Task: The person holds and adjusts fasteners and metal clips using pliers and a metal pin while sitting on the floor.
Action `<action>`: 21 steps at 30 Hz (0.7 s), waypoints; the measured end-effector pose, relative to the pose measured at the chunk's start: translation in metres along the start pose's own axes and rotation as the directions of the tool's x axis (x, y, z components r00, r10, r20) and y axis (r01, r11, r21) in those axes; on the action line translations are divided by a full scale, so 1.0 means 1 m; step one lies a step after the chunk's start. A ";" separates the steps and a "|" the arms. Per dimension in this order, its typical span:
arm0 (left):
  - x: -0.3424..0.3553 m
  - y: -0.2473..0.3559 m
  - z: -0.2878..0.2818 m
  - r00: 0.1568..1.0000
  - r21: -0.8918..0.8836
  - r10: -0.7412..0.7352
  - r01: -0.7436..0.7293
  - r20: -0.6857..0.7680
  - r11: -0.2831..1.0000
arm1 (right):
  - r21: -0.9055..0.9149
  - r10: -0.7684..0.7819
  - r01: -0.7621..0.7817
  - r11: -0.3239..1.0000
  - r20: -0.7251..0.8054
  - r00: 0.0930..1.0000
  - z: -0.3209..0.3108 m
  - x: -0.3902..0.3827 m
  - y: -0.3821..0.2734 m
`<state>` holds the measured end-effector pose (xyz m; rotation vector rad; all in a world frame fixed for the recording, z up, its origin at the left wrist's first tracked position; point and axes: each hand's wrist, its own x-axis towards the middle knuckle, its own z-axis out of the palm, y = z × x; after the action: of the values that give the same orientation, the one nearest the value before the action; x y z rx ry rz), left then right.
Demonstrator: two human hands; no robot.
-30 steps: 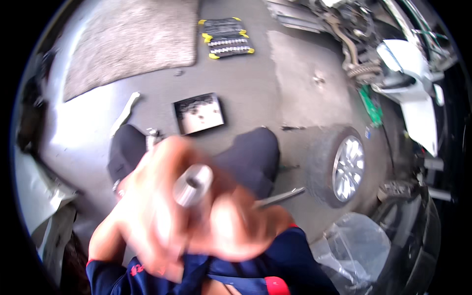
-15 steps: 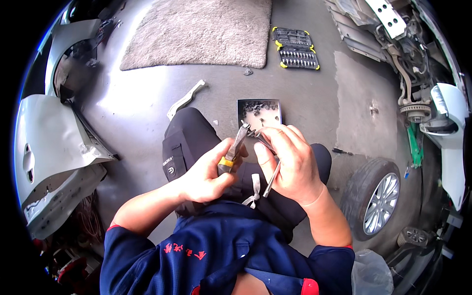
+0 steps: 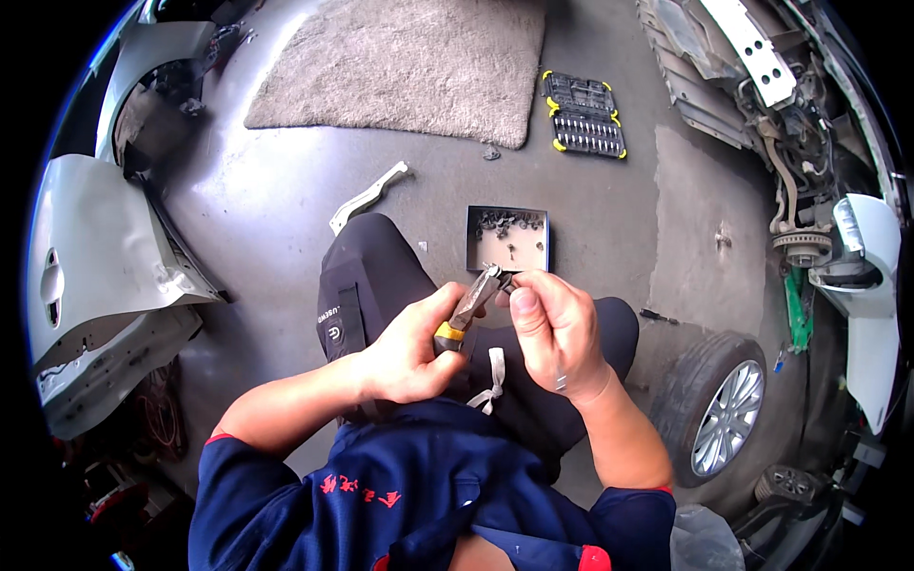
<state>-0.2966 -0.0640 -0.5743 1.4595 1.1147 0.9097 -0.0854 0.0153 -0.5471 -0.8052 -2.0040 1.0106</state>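
My left hand [image 3: 416, 344] is closed around pliers [image 3: 473, 303] with a yellow and dark handle, jaws pointing up and away from me. Close against the jaws is a small dark piece [image 3: 506, 278], partly covered by fingers. My right hand [image 3: 557, 328] pinches at this spot, its fingertips beside the plier jaws. A thin metal tool [image 3: 561, 383] runs through the right hand; just its end shows by the wrist, and the rest is hidden. Just beyond both hands, a shallow open box [image 3: 487, 252] on the floor contains several small dark clips [image 3: 509, 226].
A pale metal bracket [image 3: 369, 198] lies left of the box. Farther off are a grey rug [image 3: 400, 76] and an open socket set [image 3: 587, 114]. A wheel [image 3: 719, 409] lies at right near a partly stripped car [image 3: 804, 190]. White door panels [image 3: 105, 257] stand at left.
My right hand has turned and closed in on the plier jaws, and its thin metal tool is now mostly hidden. The pliers have shifted slightly right and toward me. The whole view has shifted a little.
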 end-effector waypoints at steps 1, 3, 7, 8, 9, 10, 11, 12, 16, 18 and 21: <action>-0.001 -0.002 -0.003 0.999 0.015 -0.005 0.004 0.034 1.000 | 0.334 0.285 -0.310 0.890 0.123 0.951 0.001 -0.006 0.000; 0.001 -0.003 -0.009 0.998 0.058 0.029 -0.032 0.056 0.998 | 0.727 0.443 -0.641 0.248 0.503 0.742 0.003 -0.015 0.005; 0.020 -0.010 -0.036 0.866 0.231 0.399 -0.473 0.302 0.850 | 0.412 -0.281 -0.676 -0.611 0.685 0.672 0.033 -0.053 0.018; 0.023 -0.008 -0.039 0.834 0.254 0.431 -0.525 0.345 0.812 | 0.341 -0.326 -0.646 -0.683 0.650 0.687 0.045 -0.067 0.015; 0.024 -0.008 -0.039 0.802 0.283 0.459 -0.575 0.383 0.768 | 0.321 -0.379 -0.625 -0.711 0.574 0.726 0.053 -0.071 0.012; 0.021 -0.013 -0.037 0.819 0.244 0.436 -0.541 0.374 0.805 | 0.363 -0.343 -0.591 -0.720 0.554 0.759 0.056 -0.074 0.009; 0.018 -0.022 -0.034 0.834 0.205 0.413 -0.505 0.367 0.838 | 0.406 -0.307 -0.555 -0.726 0.531 0.790 0.056 -0.075 0.007; 0.016 -0.029 -0.033 0.859 0.121 0.391 -0.450 0.330 0.885 | 0.433 -0.252 -0.543 -0.720 0.566 0.785 0.051 -0.072 0.009; -0.006 -0.025 -0.022 0.969 -0.016 0.013 -0.009 0.248 1.000 | 0.897 0.416 -0.435 0.077 0.367 0.832 0.035 -0.063 0.010; -0.009 -0.024 -0.013 0.973 -0.083 -0.020 0.040 0.229 0.996 | 0.645 0.451 -0.449 0.619 0.177 0.875 0.024 -0.053 0.000; -0.017 -0.021 0.000 0.972 -0.183 -0.080 0.122 0.219 0.975 | 0.277 0.249 -0.258 0.926 0.068 0.966 0.015 -0.036 -0.008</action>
<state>-0.3050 -0.0800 -0.5947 1.2916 0.9081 0.7516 -0.0800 -0.0220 -0.5583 -0.9088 -1.7535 1.4306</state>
